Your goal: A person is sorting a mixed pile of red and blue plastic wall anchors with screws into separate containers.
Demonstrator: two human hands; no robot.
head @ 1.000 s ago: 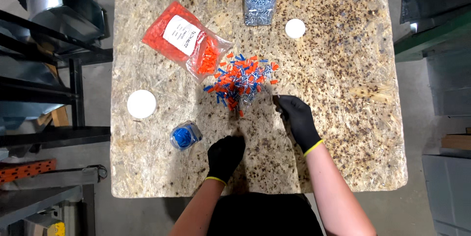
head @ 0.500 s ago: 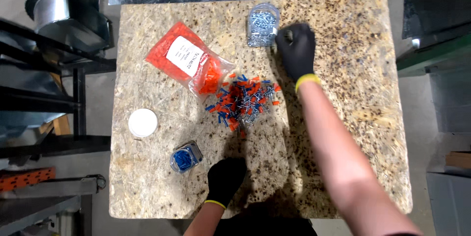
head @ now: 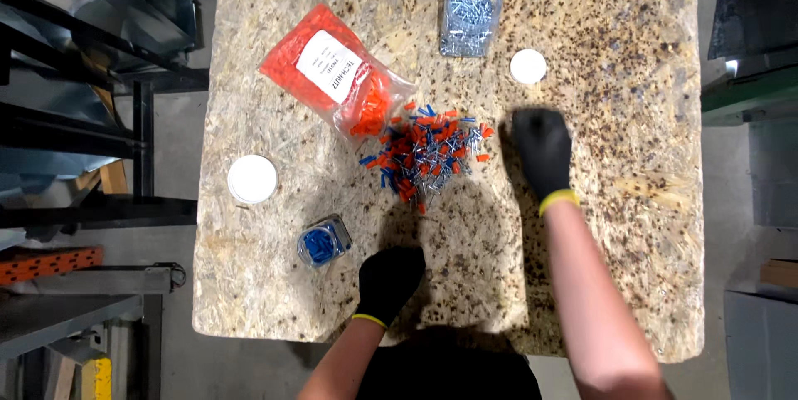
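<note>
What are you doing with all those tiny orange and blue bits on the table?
A person in black gloves stands at a speckled table. The right hand rests flat beside a mixed pile of orange and blue bits. The left hand sits near the table's front edge, close to a small jar of blue bits. An orange bag, a clear jar of screws and two white lids lie around.
</note>
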